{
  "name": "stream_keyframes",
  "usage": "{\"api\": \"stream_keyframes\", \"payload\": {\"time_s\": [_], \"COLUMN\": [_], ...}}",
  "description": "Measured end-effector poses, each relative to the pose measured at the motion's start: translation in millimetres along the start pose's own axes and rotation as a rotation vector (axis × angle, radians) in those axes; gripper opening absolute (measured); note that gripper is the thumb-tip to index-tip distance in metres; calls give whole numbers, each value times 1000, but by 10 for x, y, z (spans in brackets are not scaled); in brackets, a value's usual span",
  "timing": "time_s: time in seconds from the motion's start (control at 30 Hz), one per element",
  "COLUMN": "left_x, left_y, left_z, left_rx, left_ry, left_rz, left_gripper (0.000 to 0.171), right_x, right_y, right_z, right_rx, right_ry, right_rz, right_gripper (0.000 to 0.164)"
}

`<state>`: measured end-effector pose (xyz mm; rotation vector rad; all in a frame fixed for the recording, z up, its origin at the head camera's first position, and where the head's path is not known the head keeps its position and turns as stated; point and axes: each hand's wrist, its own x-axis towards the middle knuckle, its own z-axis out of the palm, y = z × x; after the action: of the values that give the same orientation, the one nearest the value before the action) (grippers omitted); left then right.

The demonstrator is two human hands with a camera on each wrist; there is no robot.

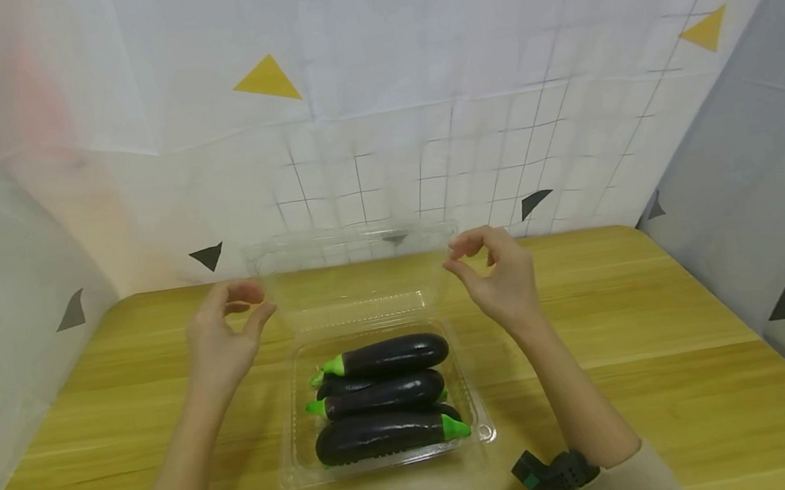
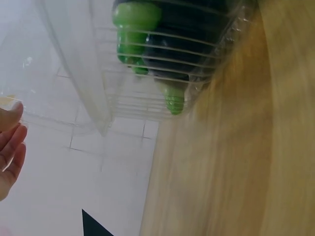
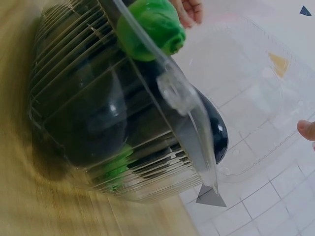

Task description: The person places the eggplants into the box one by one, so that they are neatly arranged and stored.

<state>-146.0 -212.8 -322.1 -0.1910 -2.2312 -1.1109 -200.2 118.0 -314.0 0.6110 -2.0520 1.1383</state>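
Observation:
A clear plastic clamshell box (image 1: 289, 447) stands on the table, holding several dark eggplants (image 1: 387, 433) with green stem ends. Its hinged clear lid (image 1: 360, 280) is raised at the far side. On the lid's left edge, my left hand (image 1: 218, 335) pinches with thumb and fingers, which the left wrist view shows at the rim. My right hand (image 1: 504, 277) pinches the opposite edge; only a fingertip (image 3: 306, 129) shows beside the lid in the right wrist view. Some eggplants lie partly hidden under the upper ones.
The wooden table (image 1: 623, 316) extends on both sides of the box. White sheeting (image 1: 200, 193) with grid lines and triangular marks hangs behind it and at both sides. Dark devices are worn at both wrists, the right one (image 1: 556, 474) near the table's front.

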Motion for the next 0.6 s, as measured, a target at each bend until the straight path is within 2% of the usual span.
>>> {"api": "stream_keyframes", "payload": {"time_s": [0.23, 0.43, 0.6], "left_x": [8, 0, 0], "left_y": [134, 214, 233], "left_z": [-47, -87, -103], "left_rx": [-69, -103, -101], "left_ry": [41, 92, 100], "left_rz": [11, 14, 5], "left_gripper": [30, 23, 17], "right_x": [-2, -7, -8], "right_y": [-14, -24, -15], "right_z": [-14, -22, -30], "right_rx": [-9, -13, 8], "right_ry": [-9, -13, -20], "right_rz": [0, -17, -30], "right_gripper": [26, 26, 26]}}
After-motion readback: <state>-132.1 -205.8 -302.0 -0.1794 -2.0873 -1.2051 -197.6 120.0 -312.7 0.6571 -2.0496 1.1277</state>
